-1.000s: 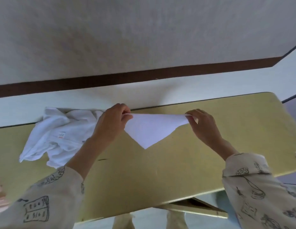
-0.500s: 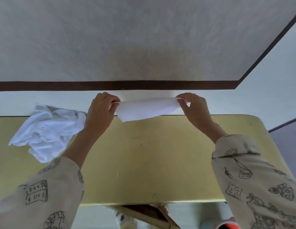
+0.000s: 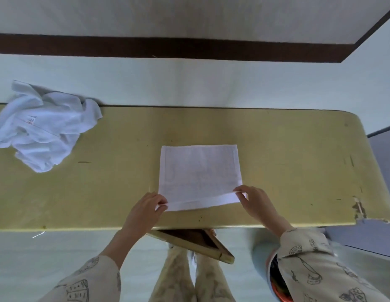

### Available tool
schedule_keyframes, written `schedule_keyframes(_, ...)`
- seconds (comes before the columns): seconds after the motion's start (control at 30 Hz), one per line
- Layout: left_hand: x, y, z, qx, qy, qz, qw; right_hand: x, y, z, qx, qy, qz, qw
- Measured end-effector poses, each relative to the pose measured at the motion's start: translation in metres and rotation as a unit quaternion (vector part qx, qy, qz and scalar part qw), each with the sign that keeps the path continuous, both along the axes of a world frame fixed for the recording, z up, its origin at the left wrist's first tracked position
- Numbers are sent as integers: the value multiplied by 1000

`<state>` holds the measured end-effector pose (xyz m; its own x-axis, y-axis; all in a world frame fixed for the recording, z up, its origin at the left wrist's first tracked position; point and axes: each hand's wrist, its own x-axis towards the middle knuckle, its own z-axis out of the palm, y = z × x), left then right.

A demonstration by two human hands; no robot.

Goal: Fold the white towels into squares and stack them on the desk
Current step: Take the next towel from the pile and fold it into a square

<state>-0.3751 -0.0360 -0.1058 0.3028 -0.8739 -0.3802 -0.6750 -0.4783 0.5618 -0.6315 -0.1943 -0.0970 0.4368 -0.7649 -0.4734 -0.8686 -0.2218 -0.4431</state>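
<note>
Though the desk point(image 3: 276, 149) takes up most of what I can see from here, long and yellow-green with its near right corner chipped, the change is at its middle; half a second ago the white towel point(image 3: 199, 171) hung in the air between the two hands as a narrow band, and a moment before that it drooped in a point, and now it lies spread flat on the desktop as a neat rectangle, its far edge square to the wall. To the far left sits the crumpled pile of towels point(image 3: 43, 127), bunched against the back edge, well apart from the flat one, and lying much as it did, so those remain to be folded. Coming down to the hands: the left hand point(image 3: 144, 211) pinches the near left corner of the towel between thumb and fingers, and the right hand point(image 3: 256, 201) pinches the near right corner the same way; both grips are closed on the cloth, which lifts slightly along that near hem while the rest rests on the desk. I judge the laying-out is done and the first fold is about to be made, probably by carrying the near edge over to the far one; no folded stack is yet in sight.
</note>
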Motion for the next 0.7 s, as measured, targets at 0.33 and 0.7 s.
schedule_keyframes(0.33, 45, -72, 9, -53, 116, 184, 975, 33, -51, 5, 24, -168, -213, 962)
schedule_keyframes(0.7, 56, -121, -32, -57, 178, 272, 944, 49, -84, -38, 47, -196, -302, 932)
